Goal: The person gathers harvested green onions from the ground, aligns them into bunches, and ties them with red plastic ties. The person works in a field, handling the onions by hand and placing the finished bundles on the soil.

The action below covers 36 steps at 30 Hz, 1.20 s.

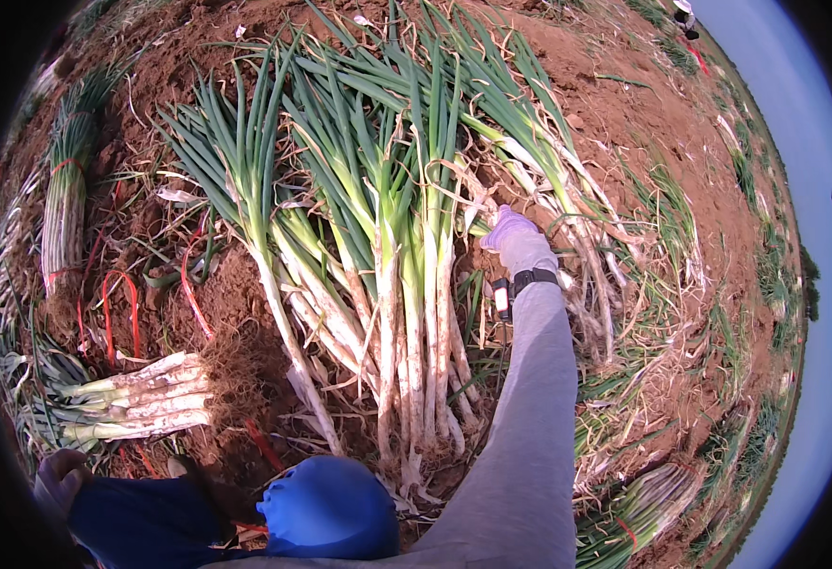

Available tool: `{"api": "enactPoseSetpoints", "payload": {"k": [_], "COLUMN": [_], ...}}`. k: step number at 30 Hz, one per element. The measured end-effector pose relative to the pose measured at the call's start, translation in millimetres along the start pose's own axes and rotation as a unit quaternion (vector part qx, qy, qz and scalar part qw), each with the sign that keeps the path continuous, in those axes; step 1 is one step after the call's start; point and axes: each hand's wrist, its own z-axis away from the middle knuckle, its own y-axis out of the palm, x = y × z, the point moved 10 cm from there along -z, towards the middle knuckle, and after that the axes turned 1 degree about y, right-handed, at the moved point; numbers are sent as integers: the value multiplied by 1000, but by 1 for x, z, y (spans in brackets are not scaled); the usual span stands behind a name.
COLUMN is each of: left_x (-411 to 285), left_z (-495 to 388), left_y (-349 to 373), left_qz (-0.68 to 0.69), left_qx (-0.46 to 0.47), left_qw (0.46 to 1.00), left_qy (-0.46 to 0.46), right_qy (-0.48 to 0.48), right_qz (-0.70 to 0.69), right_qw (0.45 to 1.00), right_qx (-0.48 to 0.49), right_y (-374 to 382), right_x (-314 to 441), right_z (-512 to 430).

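Observation:
A wide pile of long green onions with white stems and green leaves (387, 249) lies on the reddish soil in front of me. My right hand (508, 229), in a pale purple glove, is at the pile's right part, against dry, withered leaves (476, 186); its fingertips are partly hidden, so its grip cannot be made out. A dark strap with a small device (501, 297) sits at that wrist. My left hand (60, 478), gloved, rests by the dark blue trouser leg at the lower left, with nothing visible in it. A blue rounded covering (330, 506) lies at the bottom middle.
Several trimmed onions (138, 398) lie to the left, roots towards the middle. Beyond them are red ties (133, 313) and a tied bundle (67, 206). Another tied bundle (636, 508) lies at the lower right. Loose leaves (661, 320) litter the soil. A person (685, 16) is far off.

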Motion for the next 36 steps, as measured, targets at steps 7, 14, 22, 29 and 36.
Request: {"api": "enactPoseSetpoints", "payload": {"k": [7, 14, 22, 29, 36], "left_x": [-36, -31, -6, -9, 22], "left_z": [-1, 22, 32, 34, 58], "left_y": [10, 1, -12, -16, -43], "left_qz": [-29, 37, 113, 73, -15], "left_qx": [75, 56, 46, 81, 88], "left_qw": [996, 998, 992, 989, 980], "left_qy": [47, -1, 36, 98, 176], "right_qy": [27, 12, 53, 7, -62], "right_qz": [-63, -54, -108, -202, -142], "right_qw": [998, 998, 993, 977, 968], "right_qx": [-17, -21, -11, -63, -199], "right_y": [0, 50, 140, 177, 134], "right_x": [8, 35, 54, 26, -14], "right_z": [28, 105, 243, 241, 218]}}
